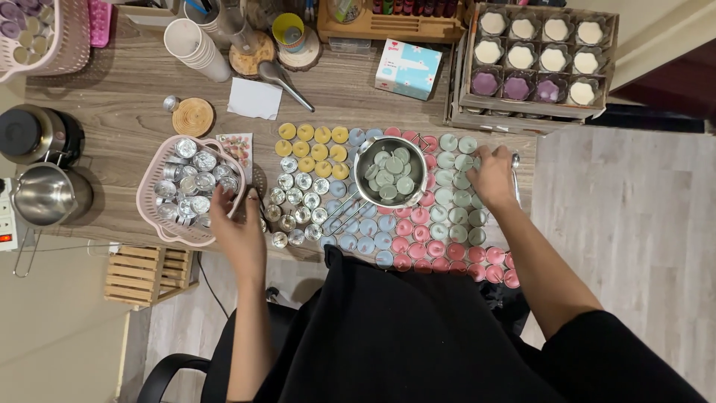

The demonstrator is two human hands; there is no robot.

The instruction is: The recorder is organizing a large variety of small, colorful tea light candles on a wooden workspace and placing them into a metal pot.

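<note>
With our left hand [237,224] loosely curled at the rim of the pink basket [153,216] of empty metal cups, our right hand [492,175] pinches 1 green tealight [464,162] beside the steel pot [391,173]; we should lift it straight up.

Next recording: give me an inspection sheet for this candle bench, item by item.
Surface: wooden table, crowded.
Job's things: rows of yellow, blue, pink and pale green round tealight candles; pink plastic basket of empty metal cups; steel pot of green wax discs.
Clutter: stack of white paper cups, round wooden coaster, steel kettle.
Hands: left hand at the basket rim; right hand on the green candles, fingers bent.
Cables: dark cable under the table.
Surroundings: wooden crate, grey floor.
</note>
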